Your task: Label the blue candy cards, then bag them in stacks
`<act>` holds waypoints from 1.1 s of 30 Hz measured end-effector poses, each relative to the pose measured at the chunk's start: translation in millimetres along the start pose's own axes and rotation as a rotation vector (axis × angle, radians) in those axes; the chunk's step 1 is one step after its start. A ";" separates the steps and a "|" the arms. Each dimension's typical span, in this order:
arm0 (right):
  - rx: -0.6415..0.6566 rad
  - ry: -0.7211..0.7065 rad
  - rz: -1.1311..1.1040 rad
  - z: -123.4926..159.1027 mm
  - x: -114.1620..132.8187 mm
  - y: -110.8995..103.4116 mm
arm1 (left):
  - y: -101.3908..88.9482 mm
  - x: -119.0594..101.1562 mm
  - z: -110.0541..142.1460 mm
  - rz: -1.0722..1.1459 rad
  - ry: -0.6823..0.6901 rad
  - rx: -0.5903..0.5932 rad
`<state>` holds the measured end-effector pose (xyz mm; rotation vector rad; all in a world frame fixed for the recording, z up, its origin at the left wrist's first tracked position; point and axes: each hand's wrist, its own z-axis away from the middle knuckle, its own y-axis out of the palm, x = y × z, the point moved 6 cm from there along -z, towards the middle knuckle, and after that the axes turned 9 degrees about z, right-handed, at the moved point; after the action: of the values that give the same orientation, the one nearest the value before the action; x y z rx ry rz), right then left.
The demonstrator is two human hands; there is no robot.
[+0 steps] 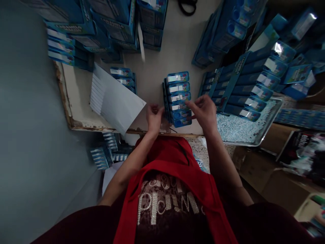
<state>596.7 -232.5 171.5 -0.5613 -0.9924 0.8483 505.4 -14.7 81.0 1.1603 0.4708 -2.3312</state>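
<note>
A row of small blue candy boxes (180, 88) lies in front of me in a blue tray. White stickers cover the ends of the upper ones, while the lowest two show bare blue round marks. My right hand (205, 110) is at the row's right side, its fingers apart and one fingertip touching a stickered end. Close to the row's left side, my left hand (154, 118) has curled fingers; whatever they may hold is hidden. Left of that hand lies a white sheet of stickers (119, 101), partly over another group of blue boxes (122, 73).
Stacked blue display cartons (111, 27) stand at the back left. More filled cartons (236, 81) lie at the right, beside a metal tray (273, 118) of pale blue pieces. Black scissor handles (188, 7) show at the top. The worn table edge (83, 128) is just before me.
</note>
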 end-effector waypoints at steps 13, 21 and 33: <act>0.055 -0.029 -0.593 45.3 22.1 -1.0 | 4.3 -50.7 61.8 0.093 -0.063 0.572; -0.188 0.017 -0.491 47.7 -0.5 10.0 | -5.6 -67.7 33.4 -0.204 0.231 0.564; -0.295 -0.022 -0.117 35.6 -13.6 15.6 | 20.6 -8.2 16.5 -0.125 -0.048 0.466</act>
<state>555.6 -233.6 169.3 -0.7373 -1.1682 0.6086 510.7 -37.7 95.4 1.3016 -0.0268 -2.6573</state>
